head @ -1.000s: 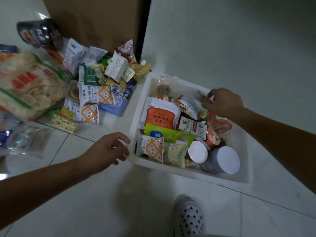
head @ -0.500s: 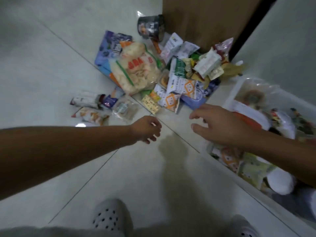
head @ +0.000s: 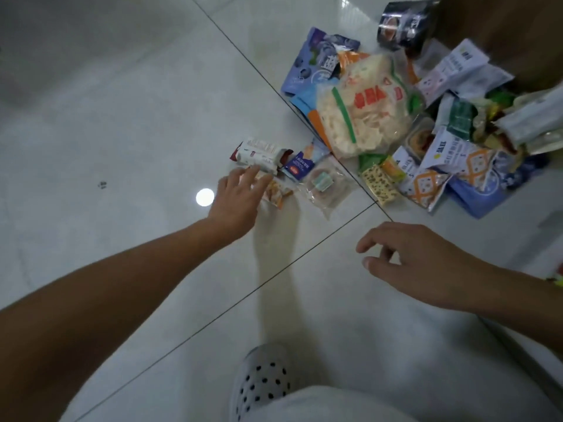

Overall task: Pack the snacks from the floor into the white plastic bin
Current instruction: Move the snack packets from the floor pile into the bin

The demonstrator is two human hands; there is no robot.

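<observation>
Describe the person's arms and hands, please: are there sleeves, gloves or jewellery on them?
The left forearm and the right forearm are bare as far as the view reaches, with no sleeves. The left hand and the right hand wear no gloves. No watch, bracelet or ring is visible.

Left hand [head: 236, 197] seemingly on orange packet [head: 277, 193]

Head view (sole camera): looks steeply down, floor [head: 122, 117] near.
</observation>
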